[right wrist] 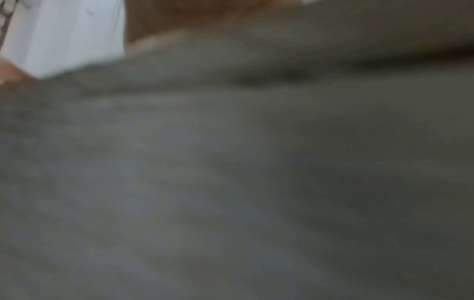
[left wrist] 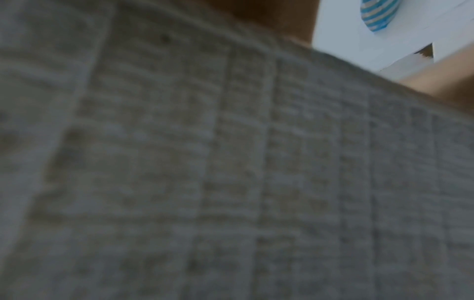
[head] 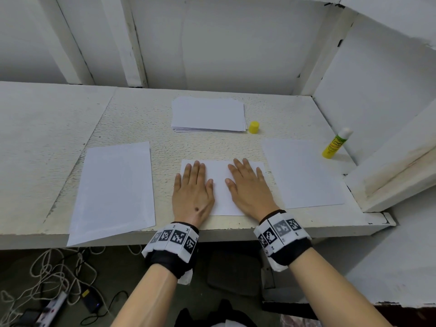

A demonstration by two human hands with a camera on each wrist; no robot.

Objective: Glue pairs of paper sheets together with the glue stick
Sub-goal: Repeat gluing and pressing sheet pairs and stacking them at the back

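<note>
Nearest the person, both hands lie flat with straight fingers, palms down, on a small white sheet [head: 220, 185] at the front edge of the table [head: 132, 128]. The left hand [head: 192, 192] covers its left part, the right hand [head: 250, 190] its right part; neither holds anything. The pressing posture suggests a glued pair is being smoothed down, though whether two layers lie under the palms cannot be told. Both wrist views are blurred and show only textured surface close up.

To the left of the left hand lies a larger white sheet [head: 115, 190], its near corner hanging over the table edge. To the right of the right hand lies another large sheet [head: 302, 173], flat on the table.

Farther right of that, beyond the right hand, the glue stick [head: 335, 145] stands uncapped near the side wall. Its yellow cap [head: 254, 127] stands well ahead of the fingertips, just beside a stack of small paper sheets [head: 208, 115].

That stack looks thick, so by my reading most pairs remain to be glued; the open stick fits work in mid-course.
</note>
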